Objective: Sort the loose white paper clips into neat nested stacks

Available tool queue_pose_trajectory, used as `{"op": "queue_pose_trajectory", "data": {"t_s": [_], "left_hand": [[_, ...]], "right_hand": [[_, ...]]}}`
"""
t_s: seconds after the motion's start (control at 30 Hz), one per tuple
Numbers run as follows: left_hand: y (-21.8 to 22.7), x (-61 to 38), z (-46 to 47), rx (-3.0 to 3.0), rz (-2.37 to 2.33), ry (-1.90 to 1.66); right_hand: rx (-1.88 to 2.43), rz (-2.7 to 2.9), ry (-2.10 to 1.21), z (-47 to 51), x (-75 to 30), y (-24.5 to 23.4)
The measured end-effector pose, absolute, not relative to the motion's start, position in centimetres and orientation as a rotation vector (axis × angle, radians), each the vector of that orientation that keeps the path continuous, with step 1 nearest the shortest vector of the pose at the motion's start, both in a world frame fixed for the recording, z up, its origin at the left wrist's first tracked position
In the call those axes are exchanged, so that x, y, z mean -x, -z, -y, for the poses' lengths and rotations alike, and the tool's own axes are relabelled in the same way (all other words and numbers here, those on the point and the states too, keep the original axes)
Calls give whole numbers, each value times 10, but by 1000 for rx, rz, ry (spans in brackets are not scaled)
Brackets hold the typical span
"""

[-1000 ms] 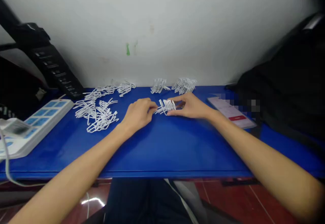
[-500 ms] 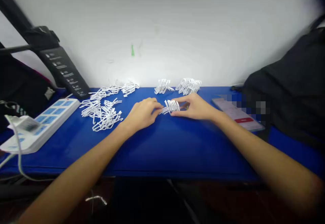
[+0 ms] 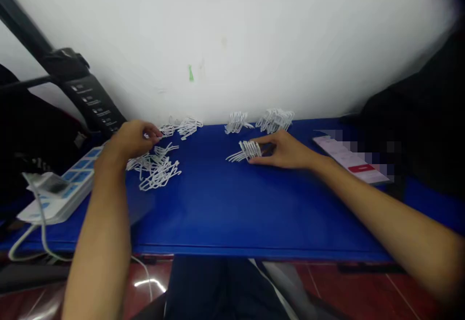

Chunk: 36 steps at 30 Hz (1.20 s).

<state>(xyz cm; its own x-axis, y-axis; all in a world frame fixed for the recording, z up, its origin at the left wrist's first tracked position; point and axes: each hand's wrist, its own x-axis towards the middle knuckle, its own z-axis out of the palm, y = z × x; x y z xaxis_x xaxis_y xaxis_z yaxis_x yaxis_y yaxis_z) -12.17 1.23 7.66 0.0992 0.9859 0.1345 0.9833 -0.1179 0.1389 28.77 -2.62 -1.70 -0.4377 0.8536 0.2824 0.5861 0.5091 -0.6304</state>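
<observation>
My right hand (image 3: pixel 290 150) holds a neat row of white wire hooks (image 3: pixel 250 149) between thumb and fingers, low over the blue table, with the straight ends pointing left. On the left, my left hand (image 3: pixel 132 138) reaches over the loose heap of white wire hooks (image 3: pixel 160 172). Its thumb and fingertips are pinched together on a white wire hook (image 3: pixel 159 137) at the upper part of the heap, and the hand covers some of the pile behind it.
Two bundles of hooks (image 3: pixel 237 122) (image 3: pixel 275 120) lie by the wall, with a smaller cluster (image 3: pixel 190 127) left of them. A white power strip (image 3: pixel 65 204) with a cable lies at left. A phone-like slab (image 3: pixel 352 160) and dark bag (image 3: pixel 417 112) are at right.
My left hand has left the row of hooks at the centre and moved left to the loose heap. My right hand still holds the row in about the same place. The view has shifted slightly.
</observation>
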Motion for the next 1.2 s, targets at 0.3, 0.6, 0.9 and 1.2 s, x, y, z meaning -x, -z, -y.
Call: {"op": "queue_pose_trajectory", "data": {"t_s": [0.3,0.6,0.9,1.2], "left_hand": [[-50,138,-33,-2273,-1854,-220],[-56,139,-30,-2200,-1785,-211],[-54,131,-28,-2307,-1982,-590],[-62,109,-17,-2300,-1959,-1074]], "right_hand": [[1144,2195,-591,26,-287,19],[1078,2211,-635,26,-288,19],[1147,2184,-642,28,-285,16],[1123,2197,-599,27,-287,18]]}}
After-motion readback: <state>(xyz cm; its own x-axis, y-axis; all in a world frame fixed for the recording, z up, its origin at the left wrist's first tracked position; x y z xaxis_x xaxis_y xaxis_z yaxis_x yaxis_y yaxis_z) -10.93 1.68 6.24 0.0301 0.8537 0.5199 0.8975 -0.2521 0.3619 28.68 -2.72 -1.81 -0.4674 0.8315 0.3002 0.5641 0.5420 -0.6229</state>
